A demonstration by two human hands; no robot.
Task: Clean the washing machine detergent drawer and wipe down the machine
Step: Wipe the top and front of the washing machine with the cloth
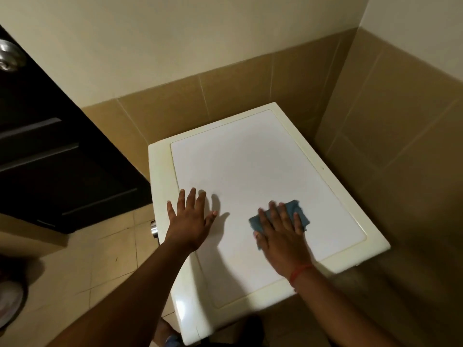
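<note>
The white washing machine (pixel 250 166) stands in a tiled corner, seen from above; only its flat top with a cream rim shows. My left hand (pixel 190 219) lies flat near the top's left edge, fingers spread and straight. My right hand (pixel 280 236) presses a blue-grey cloth (pixel 298 211) flat against the top, toward the right side, fingers straight over it. The cloth sticks out beyond my fingertips and at the thumb side. The detergent drawer is out of sight.
A dark wooden door (pixel 50 151) with a metal knob (pixel 10 57) stands open at the left. A small chrome knob (pixel 153 229) pokes out at the machine's left side. Tan tiled walls (pixel 375 121) close in behind and to the right; tiled floor (pixel 100 259) lies left.
</note>
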